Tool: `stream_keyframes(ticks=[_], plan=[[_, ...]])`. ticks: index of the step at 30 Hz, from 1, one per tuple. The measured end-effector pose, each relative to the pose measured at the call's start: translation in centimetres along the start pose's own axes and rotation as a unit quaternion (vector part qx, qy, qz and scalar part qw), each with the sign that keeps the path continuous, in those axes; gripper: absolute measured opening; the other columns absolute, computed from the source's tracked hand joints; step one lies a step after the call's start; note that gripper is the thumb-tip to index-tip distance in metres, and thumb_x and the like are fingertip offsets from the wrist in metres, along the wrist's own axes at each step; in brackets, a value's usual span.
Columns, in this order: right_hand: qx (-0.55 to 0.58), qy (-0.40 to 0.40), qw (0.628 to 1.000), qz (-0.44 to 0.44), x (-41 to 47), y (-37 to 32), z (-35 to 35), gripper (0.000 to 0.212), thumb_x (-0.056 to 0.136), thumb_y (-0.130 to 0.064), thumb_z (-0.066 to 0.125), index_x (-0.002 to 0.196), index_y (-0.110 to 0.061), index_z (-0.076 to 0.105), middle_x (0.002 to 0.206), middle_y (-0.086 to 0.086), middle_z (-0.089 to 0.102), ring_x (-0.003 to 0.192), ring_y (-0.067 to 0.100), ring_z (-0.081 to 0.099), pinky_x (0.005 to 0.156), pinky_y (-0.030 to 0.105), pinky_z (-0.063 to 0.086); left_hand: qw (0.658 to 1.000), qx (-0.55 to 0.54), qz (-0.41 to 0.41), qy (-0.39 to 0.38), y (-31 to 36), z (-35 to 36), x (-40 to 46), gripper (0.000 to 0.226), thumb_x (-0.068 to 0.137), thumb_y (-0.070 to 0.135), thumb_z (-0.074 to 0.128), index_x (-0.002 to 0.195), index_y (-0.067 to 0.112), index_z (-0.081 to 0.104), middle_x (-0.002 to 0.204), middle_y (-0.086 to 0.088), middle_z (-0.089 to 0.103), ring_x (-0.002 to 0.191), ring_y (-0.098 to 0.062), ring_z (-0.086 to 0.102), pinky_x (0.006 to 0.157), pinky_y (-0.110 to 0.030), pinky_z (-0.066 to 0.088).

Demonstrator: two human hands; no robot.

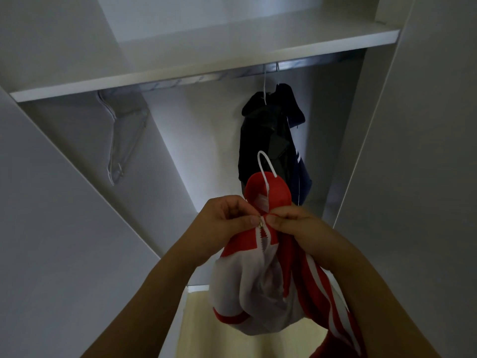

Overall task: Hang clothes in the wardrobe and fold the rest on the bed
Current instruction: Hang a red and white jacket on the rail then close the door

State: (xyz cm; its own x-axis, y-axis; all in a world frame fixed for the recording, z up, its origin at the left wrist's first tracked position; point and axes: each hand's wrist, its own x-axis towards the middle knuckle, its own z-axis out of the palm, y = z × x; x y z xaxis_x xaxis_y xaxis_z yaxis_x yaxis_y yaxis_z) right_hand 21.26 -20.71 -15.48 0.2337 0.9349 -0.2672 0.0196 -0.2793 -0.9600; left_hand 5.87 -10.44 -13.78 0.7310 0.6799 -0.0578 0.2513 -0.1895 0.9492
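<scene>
Pinching the zipper [262,224] at the collar of the red and white jacket [260,277], low in the centre of the frame, my left hand [227,223] grips the pull while my right hand [289,223] clamps the collar edge. White hanger [265,167] is already inside. I should keep the fabric tight, zip slowly, then hook it on the rail [196,78] beside the dark clothes [268,135].

The red and white cloth jacket [260,285] looks smooth, faintly sheeny, on a glossy white plastic hanger [263,164]. The matt white wardrobe shelf [206,65] tops a shiny metal rail [196,78]; far left hang clear glossy plastic hangers [121,140].
</scene>
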Motion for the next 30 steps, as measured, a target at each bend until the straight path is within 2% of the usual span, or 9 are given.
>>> stream_keyframes(ticks=[3,6,8,11,15,20,25,28,30], plan=[[0.004,0.014,1.000,-0.015,0.2,0.4,0.3,0.025,0.096,-0.024,0.051,0.096,-0.007,0.069,0.107,0.016,0.066,0.098,0.032,0.065,0.096,0.049,0.049,1.000,0.027,0.003,0.012,0.0,0.2,0.0,0.002,0.085,0.016,0.069,0.085,0.017,0.070,0.085,0.004,0.074,0.083,-0.015,0.071,0.083,-0.032,0.058],[-0.001,0.045,0.999,-0.023,0.6,0.7,0.6,0.023,0.096,-0.026,0.050,0.097,-0.013,0.069,0.113,0.013,0.063,0.102,0.029,0.063,0.096,0.047,0.049,0.989,0.129,0.044,0.057,-0.4,0.7,0.0,0.009,0.090,0.022,0.064,0.084,0.029,0.065,0.086,0.014,0.068,0.084,-0.002,0.065,0.080,-0.015,0.054],[0.006,0.072,0.997,-0.032,0.9,0.7,0.7,0.023,0.097,-0.025,0.050,0.097,-0.014,0.070,0.116,0.012,0.061,0.104,0.029,0.062,0.097,0.047,0.048,0.955,0.245,0.115,0.119,-0.7,1.2,-0.2,0.011,0.093,0.020,0.060,0.085,0.027,0.060,0.089,0.012,0.061,0.083,0.001,0.058,0.076,-0.004,0.043],[0.030,0.101,0.993,-0.045,1.4,0.5,0.8,0.022,0.097,-0.024,0.050,0.094,-0.016,0.070,0.113,0.013,0.063,0.103,0.029,0.062,0.098,0.047,0.048,0.893,0.360,0.212,0.167,-0.6,1.9,-1.0,0.012,0.095,0.016,0.055,0.089,0.013,0.065,0.092,-0.004,0.063,0.086,-0.011,0.054,0.084,-0.016,0.039],[0.002,0.146,0.988,-0.055,1.8,1.1,1.0,0.019,0.096,-0.023,0.051,0.091,-0.014,0.068,0.118,0.014,0.057,0.103,0.029,0.059,0.097,0.041,0.048,0.851,0.517,0.093,-0.004,-1.0,2.8,-1.1,0.041,0.104,0.032,0.033,0.141,0.014,0.040,0.145,-0.003,0.040,0.134,-0.016,0.036,0.111,-0.021,0.020],[-0.025,0.149,0.987,-0.059,1.8,1.9,1.8,0.019,0.096,-0.022,0.052,0.085,-0.016,0.066,0.111,0.010,0.056,0.087,0.013,0.057,0.071,0.013,0.044,0.797,0.595,0.054,-0.090,-2.1,2.1,-0.9,0.048,0.105,0.040,0.024,0.151,0.027,0.017,0.156,0.014,0.017,0.142,-0.001,0.017,0.113,-0.014,0.005],[-0.014,0.160,0.985,-0.055,2.0,2.5,1.8,0.019,0.095,-0.021,0.053,0.080,-0.026,0.065,0.116,0.009,0.055,0.094,0.017,0.057,0.077,0.019,0.045,0.867,0.467,0.171,-0.014,-1.7,2.4,-1.9,0.029,0.099,0.021,0.048,0.125,0.012,0.057,0.129,-0.004,0.055,0.118,-0.015,0.048,0.099,-0.025,0.036],[-0.010,0.161,0.985,-0.062,1.9,2.2,1.6,0.022,0.096,-0.023,0.052,0.078,-0.029,0.065,0.115,0.007,0.054,0.091,0.014,0.057,0.076,0.021,0.045,0.896,0.422,0.134,-0.023,-2.1,2.9,-1.8,0.050,0.098,0.044,0.036,0.126,0.009,0.057,0.128,-0.005,0.056,0.116,-0.015,0.050,0.099,-0.022,0.035],[-0.005,0.157,0.985,-0.067,1.8,2.0,1.3,0.021,0.096,-0.025,0.052,0.080,-0.030,0.066,0.114,0.007,0.057,0.094,0.017,0.059,0.083,0.026,0.047,0.921,0.354,0.159,0.022,-2.3,2.5,-1.4,0.035,0.098,0.040,0.045,0.114,0.013,0.062,0.114,0.000,0.060,0.105,-0.012,0.053,0.092,-0.020,0.039]])
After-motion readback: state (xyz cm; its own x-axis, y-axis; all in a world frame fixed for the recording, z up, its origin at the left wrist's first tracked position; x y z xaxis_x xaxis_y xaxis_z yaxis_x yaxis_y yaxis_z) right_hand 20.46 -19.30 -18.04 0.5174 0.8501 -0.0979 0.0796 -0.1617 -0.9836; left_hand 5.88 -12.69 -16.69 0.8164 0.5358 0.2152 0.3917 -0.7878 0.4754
